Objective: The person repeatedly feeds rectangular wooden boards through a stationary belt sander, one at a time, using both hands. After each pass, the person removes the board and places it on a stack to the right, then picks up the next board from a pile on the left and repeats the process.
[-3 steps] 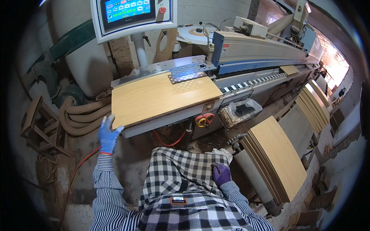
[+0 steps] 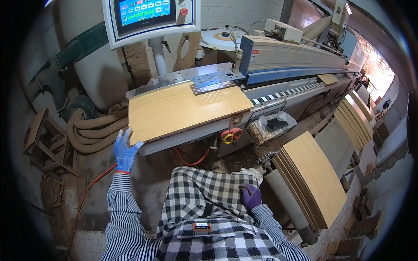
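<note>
A flat, wood-grained board [image 2: 174, 115] lies on the feed table of a long machine in front of me. My left hand [image 2: 125, 155], in a blue glove, grips its near left corner, thumb at the front edge and fingers along the left end. The far right part of the board passes under a blue perforated plate [image 2: 213, 80]. In a purple glove, my right hand [image 2: 251, 196] rests curled against my checked apron [image 2: 209, 187], with no object visible in it.
Boards are stacked [image 2: 311, 169] on a roller stand at right, with more stacks [image 2: 355, 119] beyond. A plastic-lined bin [image 2: 272, 128] and red-handled tool [image 2: 230, 135] are by the machine's front. A control screen [image 2: 146, 15] stands above; thick hoses [image 2: 96, 137] curve at left.
The board has slid slightly to the right along the feed table, and my left hand has moved with it. My right hand stays in nearly the same place.
</note>
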